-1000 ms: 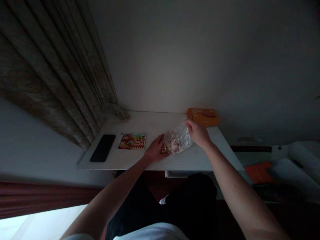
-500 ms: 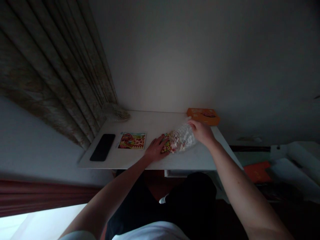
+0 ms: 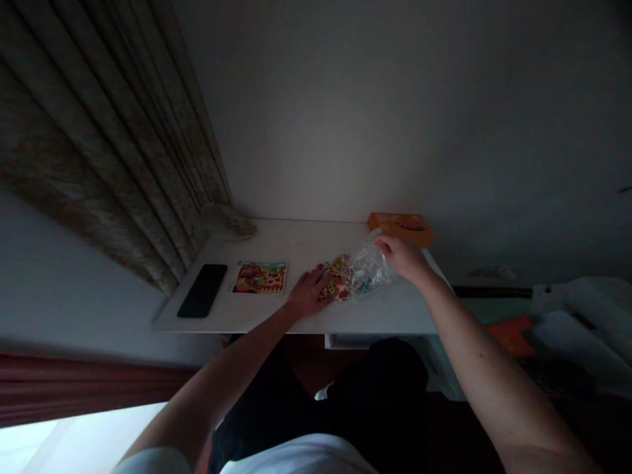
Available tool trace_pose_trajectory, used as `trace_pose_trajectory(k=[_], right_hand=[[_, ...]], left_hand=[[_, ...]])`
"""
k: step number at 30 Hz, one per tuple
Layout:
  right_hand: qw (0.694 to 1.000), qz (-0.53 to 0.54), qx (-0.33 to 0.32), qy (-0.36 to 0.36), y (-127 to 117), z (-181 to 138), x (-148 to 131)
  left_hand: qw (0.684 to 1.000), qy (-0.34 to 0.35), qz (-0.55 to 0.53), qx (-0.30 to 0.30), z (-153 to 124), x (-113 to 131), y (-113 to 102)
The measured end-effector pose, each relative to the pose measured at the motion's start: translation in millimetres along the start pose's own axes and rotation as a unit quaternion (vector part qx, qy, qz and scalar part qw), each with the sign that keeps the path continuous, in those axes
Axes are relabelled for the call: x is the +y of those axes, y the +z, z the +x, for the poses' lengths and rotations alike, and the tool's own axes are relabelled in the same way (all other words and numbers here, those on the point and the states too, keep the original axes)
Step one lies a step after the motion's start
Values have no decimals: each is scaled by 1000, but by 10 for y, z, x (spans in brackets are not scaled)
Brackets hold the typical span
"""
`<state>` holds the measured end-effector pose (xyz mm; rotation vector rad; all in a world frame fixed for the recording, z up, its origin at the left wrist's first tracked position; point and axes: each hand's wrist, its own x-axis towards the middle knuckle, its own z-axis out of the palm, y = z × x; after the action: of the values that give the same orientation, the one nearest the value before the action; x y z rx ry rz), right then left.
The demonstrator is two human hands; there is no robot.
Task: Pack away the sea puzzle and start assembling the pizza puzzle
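Two bare forearms, no watch, ring or band showing. Left hand (image 3: 307,294) and right hand (image 3: 402,257) bare, ungloved. White short sleeve (image 3: 153,461) at left shoulder; white shirt (image 3: 301,457) across chest at bottom edge. Dark trousers (image 3: 345,388) over lap, detail lost in dim light.

A white table (image 3: 296,316) is standing against the wall. A clear bag (image 3: 371,270) is lying on it, with colourful pieces (image 3: 336,283) spilling beside it. Past the bag an orange box (image 3: 401,227) is sitting. A picture card (image 3: 260,277) and a black phone (image 3: 203,299) are lying well apart from the bag.
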<state>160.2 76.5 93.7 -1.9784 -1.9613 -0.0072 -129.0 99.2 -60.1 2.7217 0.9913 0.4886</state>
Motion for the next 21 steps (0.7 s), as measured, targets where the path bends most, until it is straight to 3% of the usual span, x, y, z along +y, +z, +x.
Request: trace_pose_trajectory(k=[10, 21], right_hand=[[997, 63, 41, 16, -50, -15, 346], [993, 99, 49, 34, -216, -82, 400]], left_hand=[[996, -89, 28, 9, 186, 186, 23], [994, -110, 12, 25, 238, 243, -6]])
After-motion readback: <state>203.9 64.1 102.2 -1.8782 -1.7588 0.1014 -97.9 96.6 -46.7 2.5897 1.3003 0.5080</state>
